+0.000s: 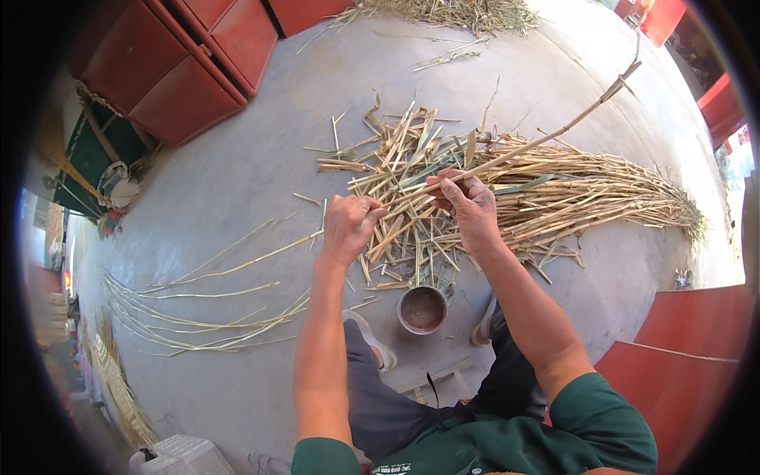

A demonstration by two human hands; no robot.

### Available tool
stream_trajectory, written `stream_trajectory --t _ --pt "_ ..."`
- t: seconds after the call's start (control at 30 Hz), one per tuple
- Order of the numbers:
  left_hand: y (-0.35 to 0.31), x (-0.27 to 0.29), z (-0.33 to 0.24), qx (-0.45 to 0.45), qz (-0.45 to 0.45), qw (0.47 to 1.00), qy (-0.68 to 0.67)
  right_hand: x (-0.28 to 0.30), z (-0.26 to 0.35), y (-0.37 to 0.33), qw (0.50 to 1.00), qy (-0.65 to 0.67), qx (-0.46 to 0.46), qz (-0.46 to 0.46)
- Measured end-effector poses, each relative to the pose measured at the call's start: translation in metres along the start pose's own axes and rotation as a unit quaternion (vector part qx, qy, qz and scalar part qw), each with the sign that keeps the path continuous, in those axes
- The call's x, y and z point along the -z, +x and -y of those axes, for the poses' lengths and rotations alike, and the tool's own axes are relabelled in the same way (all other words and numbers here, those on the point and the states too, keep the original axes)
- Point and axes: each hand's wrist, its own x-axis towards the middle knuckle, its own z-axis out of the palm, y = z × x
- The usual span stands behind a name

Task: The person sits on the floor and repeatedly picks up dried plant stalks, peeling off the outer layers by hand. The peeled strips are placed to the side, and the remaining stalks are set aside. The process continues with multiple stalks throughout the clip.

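Observation:
My right hand [473,212] is closed, its thumb and fingers pinching a long dry reed-like stalk [554,134]. The stalk slants up to the far right, where its tip is brown and ragged. My left hand [348,227] is closed in a fist around a thinner, lower stretch of what looks like the same stalk. Out of its left side a thin pale length runs down toward the left. Beneath and to the right lies a large pile of dry stalks [586,190]. Leaves and short broken pieces [404,158] are scattered below my hands.
A round bowl [422,309] stands on the concrete floor [237,182] between my feet. Several thin stripped stalks [198,321] fan out at left. Red cabinets [166,75] stand far left, a red panel [681,340] near right. More straw [451,12] lies at the far edge.

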Motion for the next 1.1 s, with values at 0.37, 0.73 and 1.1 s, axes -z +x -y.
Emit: stream_trajectory --t 0.37,0.73,1.1 --pt "-0.018 0.020 0.037 0.041 0.000 0.996 0.074 0.029 0.032 0.021 0.984 -0.038 0.061 -0.165" --pt "-0.004 0.010 -0.001 0.010 0.010 1.000 -0.024 0.024 0.030 0.023 0.987 -0.053 0.049 -0.146" --pt "-0.001 0.008 -0.004 0.042 0.014 0.996 -0.082 -0.007 0.006 0.006 0.999 -0.019 -0.012 0.044"
